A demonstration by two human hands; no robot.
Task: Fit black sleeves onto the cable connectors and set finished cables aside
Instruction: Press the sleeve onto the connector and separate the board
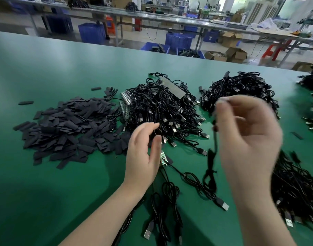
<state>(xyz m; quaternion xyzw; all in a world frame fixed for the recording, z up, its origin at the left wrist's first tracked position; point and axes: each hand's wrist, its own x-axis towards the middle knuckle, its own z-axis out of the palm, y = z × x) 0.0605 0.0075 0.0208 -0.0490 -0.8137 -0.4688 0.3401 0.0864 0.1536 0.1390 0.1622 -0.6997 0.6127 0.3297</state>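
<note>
Over the green tabletop (45,71), at about three o'clock from frame centre: right hand (248,139), blurred, fingers curled with a thin black cable (215,139) hanging from the grip (whether pinched at the fingertips or merely draped, cannot tell through the blur). At the cable's lower part, what looks like a flat black sleeve (210,158), already on its connector by the look of it. Judged step: setting a finished cable aside.

At centre, toward seven o'clock of the big heap: left hand (145,153), fingers loosely apart and holding nothing, hovering just above a small green circuit-board connector (163,158) lying bare on the tabletop.

At nine o'clock, a spread heap of flat black sleeves (66,128). At twelve, the tangled pile of black USB cables (161,107), probably unsleeved. At one to two o'clock, a second black cable pile (241,89); at four o'clock, another cable heap (297,189) (either could be the finished stack).

Next move, as judged: drop the hanging cable onto a right-hand pile, then close the left grip on the bare connector and reach toward nine o'clock for a fresh sleeve.
</note>
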